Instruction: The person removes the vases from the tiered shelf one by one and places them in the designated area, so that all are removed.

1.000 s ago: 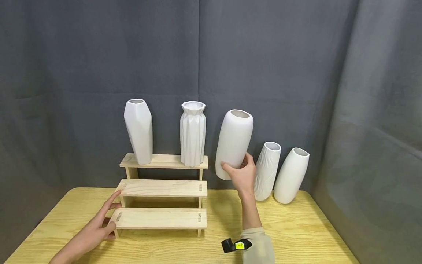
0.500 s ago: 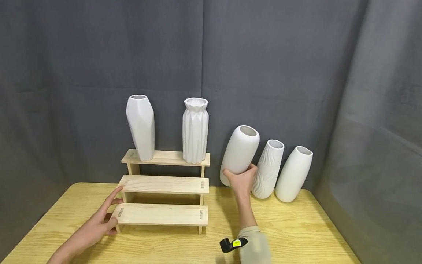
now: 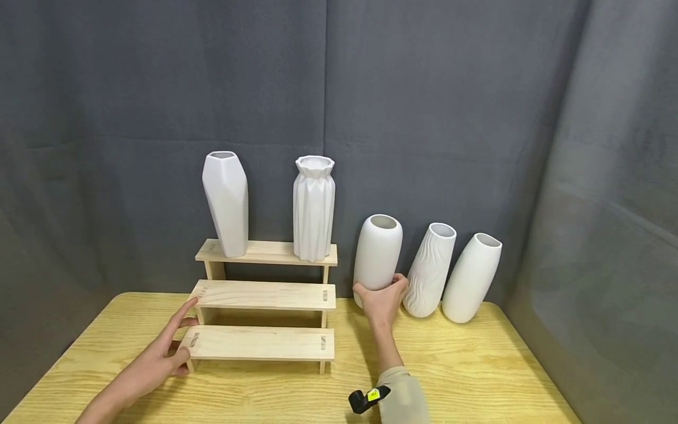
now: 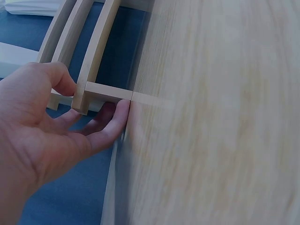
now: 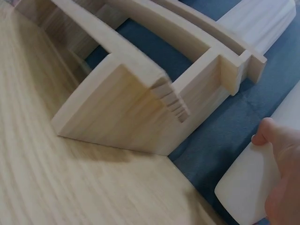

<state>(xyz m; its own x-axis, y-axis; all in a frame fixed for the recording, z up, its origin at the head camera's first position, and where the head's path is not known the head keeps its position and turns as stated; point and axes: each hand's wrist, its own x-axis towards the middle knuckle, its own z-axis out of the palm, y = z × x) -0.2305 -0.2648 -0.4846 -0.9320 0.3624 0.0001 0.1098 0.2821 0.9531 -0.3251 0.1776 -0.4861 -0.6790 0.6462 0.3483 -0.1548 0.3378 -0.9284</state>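
My right hand point(image 3: 382, 300) grips the lower part of a smooth white vase point(image 3: 378, 250), thumb on its left side and fingers round the right. The vase stands nearly upright by the back of the table, right of a three-step wooden display stand point(image 3: 262, 343). In the right wrist view the base of the white vase point(image 5: 246, 187) shows beside the stand's side panel point(image 5: 124, 110). At the stand's left end, my left hand point(image 3: 153, 365) holds the lowest step, the thumb on its edge and the index finger reaching to the middle step. The left wrist view shows the left hand point(image 4: 51, 122) there.
A faceted white vase point(image 3: 226, 206) and a pleated white vase point(image 3: 313, 215) stand on the top step. A wavy-ribbed vase point(image 3: 430, 274) and another smooth vase point(image 3: 471, 282) lean at the right. Behind the wooden table point(image 3: 450, 377) hangs a grey curtain point(image 3: 424, 106).
My right hand has brought the smooth vase down beside the stand and tipped it from a rightward lean to nearly upright. The left hand keeps its hold on the stand.
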